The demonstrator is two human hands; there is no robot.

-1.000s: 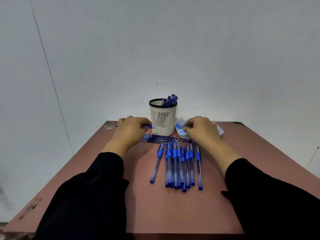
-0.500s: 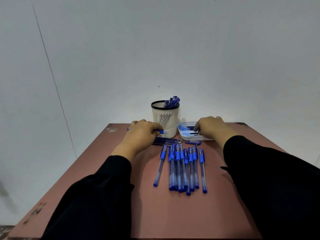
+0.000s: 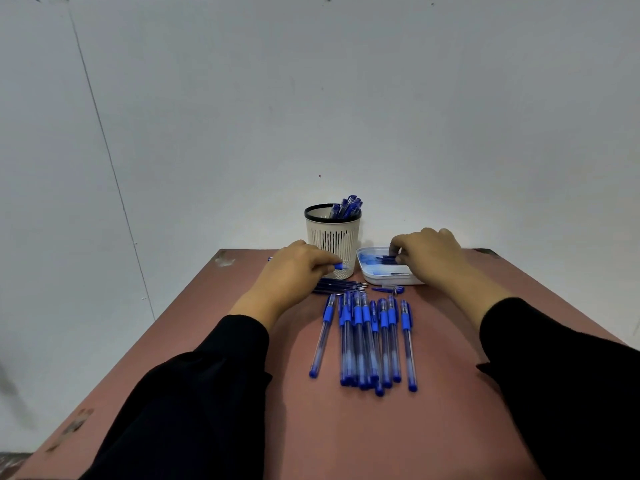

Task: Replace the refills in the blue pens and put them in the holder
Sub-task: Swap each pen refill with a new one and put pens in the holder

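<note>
Holding one blue pen in the left hand while the right hand reaches into the white tray.

The left fingers pinch the pen beside the holder, maybe to keep it ready. The right fingers curl over something dark in the tray; I cannot tell what. Loose refills lie near, easy to grab. More pens wait in a row on the table.

Blue pens; cream slotted holder, seemingly black-rimmed.
</note>
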